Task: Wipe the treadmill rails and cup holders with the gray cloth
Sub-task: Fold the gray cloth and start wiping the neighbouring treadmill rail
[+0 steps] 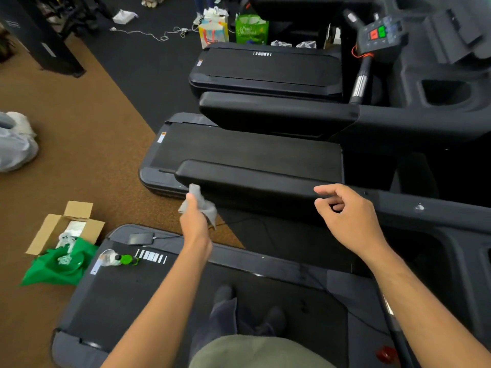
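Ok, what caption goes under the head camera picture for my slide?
Left hand holds the gray cloth by the treadmill rail; right hand hovers empty.

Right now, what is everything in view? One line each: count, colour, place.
gray cloth: one, gray, bunched in left hand beside the nearest rail's end
padded treadmill rails: two, black, centre
treadmill decks: three, black, floor
cup holder recess: one clear, black, upper right
console with red and green buttons: one, top right
cardboard box: one, brown, open, lower left
green bag: one, beside box
plastic bottle: one, clear, green-capped, lying on nearest deck
gift bags: two, top centre
left hand: gripping cloth
right hand: empty, loosely curled
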Demonstrator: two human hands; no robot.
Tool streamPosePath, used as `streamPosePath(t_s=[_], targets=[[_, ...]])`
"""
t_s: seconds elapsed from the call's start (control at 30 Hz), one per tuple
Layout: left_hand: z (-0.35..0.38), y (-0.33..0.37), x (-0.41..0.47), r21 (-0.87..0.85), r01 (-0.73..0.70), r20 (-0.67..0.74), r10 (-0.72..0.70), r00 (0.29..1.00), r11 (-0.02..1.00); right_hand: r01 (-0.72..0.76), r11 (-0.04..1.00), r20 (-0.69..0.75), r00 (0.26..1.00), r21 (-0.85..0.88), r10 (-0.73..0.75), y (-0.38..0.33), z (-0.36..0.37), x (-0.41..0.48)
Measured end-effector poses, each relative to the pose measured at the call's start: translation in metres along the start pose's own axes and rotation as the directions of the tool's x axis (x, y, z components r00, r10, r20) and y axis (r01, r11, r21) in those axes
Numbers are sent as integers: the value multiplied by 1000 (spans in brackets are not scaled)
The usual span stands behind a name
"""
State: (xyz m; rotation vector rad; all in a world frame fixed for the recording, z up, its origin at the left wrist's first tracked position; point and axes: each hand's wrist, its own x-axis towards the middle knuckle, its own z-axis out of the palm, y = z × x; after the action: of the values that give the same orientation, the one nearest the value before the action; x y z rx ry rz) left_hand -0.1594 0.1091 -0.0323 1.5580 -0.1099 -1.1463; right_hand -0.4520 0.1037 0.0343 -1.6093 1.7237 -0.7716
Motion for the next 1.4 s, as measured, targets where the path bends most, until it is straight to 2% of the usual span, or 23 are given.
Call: streamPosePath(t_s=[0.2,0.37,0.57,0.7,0.77,0.9,0.97,1.03,1.13,1.2,1.23,1.3,1.37,1.4], targets=[[76,-23,-47,-13,21,16,-20,1000,1000,-14,1000,-47,999,-16,13,0,-12,-2],[125,-64,-109,212,80,164,-116,980,974,-1,990,-107,994,-142,-15,12,-28,-5],[136,-89,-129,328,78,309,-185,933,941,-22,988,-143,990,-152,0,19,-33,-7],[126,-95,-122,316,93,462,-239,854,944,-17,993,-135,991,-113,2,14,-29,-4],[111,-81,-114,305,100,493,-247,834,947,-12,996,-141,990,-87,0,11,-30,-3],[73,-25,-87,152,78,428,-137,893,985,-14,998,-156,988,-57,5,12,-38,-1],[57,18,-73,113,-44,359,0,933,993,-27,998,-171,985,-56,17,15,-43,1],[46,60,-57,142,-197,294,149,944,970,-49,997,-177,983,-56,39,19,-48,2],[54,100,-28,339,-440,341,327,881,832,-91,993,-200,977,-73,75,24,-55,2],[71,104,2,587,-494,409,292,865,642,-116,988,-212,973,-104,92,28,-59,3],[84,101,13,696,-494,449,221,866,521,-130,984,-215,971,-122,102,30,-60,3],[111,82,31,806,-532,540,45,841,259,-162,973,-226,966,-162,124,37,-62,4],[138,52,31,785,-612,606,-85,791,-96,-209,958,-254,955,-194,157,44,-64,4],[152,39,26,721,-657,653,-102,751,-219,-237,951,-271,946,-200,178,47,-66,3]])
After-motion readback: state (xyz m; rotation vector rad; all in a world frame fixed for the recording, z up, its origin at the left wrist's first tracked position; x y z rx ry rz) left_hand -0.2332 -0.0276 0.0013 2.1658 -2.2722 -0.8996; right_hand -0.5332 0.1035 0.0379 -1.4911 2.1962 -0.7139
